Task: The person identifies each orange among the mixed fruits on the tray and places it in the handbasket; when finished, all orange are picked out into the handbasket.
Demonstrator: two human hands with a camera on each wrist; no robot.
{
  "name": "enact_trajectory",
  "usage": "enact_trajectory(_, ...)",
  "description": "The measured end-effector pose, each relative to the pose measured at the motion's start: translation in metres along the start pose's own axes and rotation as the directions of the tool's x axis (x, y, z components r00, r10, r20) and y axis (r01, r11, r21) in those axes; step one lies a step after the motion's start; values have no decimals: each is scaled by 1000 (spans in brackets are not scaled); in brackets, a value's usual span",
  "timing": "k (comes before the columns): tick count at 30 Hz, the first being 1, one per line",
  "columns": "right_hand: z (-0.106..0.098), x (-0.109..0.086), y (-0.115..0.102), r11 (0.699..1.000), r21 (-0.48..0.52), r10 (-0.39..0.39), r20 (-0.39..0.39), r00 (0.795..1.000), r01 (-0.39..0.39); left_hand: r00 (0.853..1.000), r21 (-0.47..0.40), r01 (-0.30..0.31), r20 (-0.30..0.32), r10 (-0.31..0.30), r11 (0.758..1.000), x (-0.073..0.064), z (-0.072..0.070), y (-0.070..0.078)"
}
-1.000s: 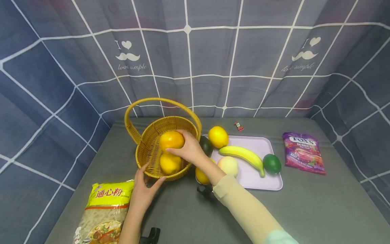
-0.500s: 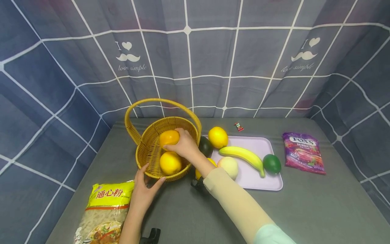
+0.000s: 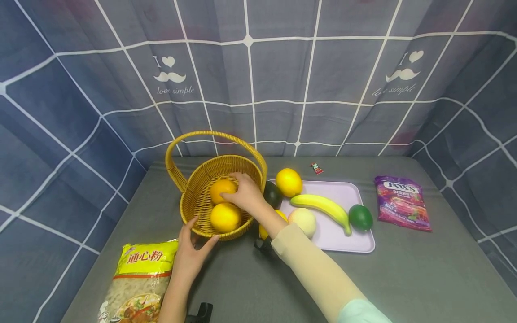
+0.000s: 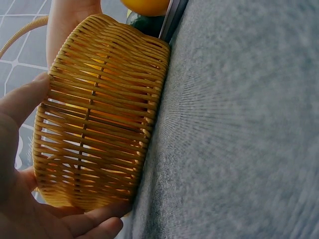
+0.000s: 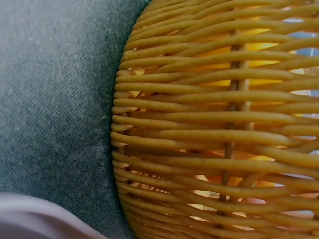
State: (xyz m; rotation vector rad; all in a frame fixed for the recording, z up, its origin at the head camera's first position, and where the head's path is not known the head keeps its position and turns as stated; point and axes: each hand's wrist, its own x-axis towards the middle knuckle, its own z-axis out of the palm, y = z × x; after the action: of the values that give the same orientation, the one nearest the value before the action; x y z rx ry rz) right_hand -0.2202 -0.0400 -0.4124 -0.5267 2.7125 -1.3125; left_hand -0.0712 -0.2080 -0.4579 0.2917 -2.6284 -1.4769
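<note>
In the head view a yellow wicker basket [image 3: 195,193] with a tall handle stands at centre left. My left hand [image 3: 191,255] holds its near left side, thumb and fingers spread along the rim. The left wrist view shows the thumb at the rim of the basket [image 4: 94,129] and the fingers round the woven wall. Inside the basket, my right hand [image 3: 248,195] grips an orange [image 3: 220,190] between thumb and fingers, low near the bottom. A yellow, lemon-like fruit [image 3: 225,218] lies just in front of it. The right wrist view shows mostly woven wall, with the hand largely hidden.
Right of the basket, a lilac tray [image 3: 343,240] bears a banana [image 3: 321,204], a peach [image 3: 304,221], a green fruit [image 3: 361,217], a dark avocado [image 3: 272,194] and yellow fruit [image 3: 289,182]. A pasta bag [image 3: 141,278], a purple candy bag [image 3: 403,202] and a small wrapped candy [image 3: 317,168] lie around.
My right hand has lowered the orange deeper into the basket, behind the yellow fruit, which shows more now. The left hand has stayed at the rim.
</note>
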Motion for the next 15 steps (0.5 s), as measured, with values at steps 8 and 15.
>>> enact_trajectory(8,-9,-11,-4,998,-20,-56,-48,997,55,1000,0,3,1,-3,1000,-1,-1,2)
enact_trajectory(15,-18,-26,-4,991,-10,-131,-96,987,131,1000,4,11,2,-11,1000,0,0,2)
